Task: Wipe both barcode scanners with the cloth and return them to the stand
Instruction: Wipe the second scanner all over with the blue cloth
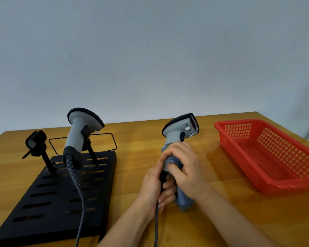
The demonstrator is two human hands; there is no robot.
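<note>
Prob. office/test desk: bare wall [150, 50], wood table [221, 220].

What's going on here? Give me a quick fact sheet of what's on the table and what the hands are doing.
Held scanner: upright, off the stand
Left hand: grips its handle low down
Right hand: presses blue cloth round the handle
Other scanner: sits in black stand
Empty holder: on stand's left
Red basket: right side of the table, nothing visible inside

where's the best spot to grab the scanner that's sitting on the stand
Probably the bare grey handle, between the clip holder under the head and the black cable boot. Come from the front right: the handle leans toward the person, and the empty holder crowds its left.
</note>
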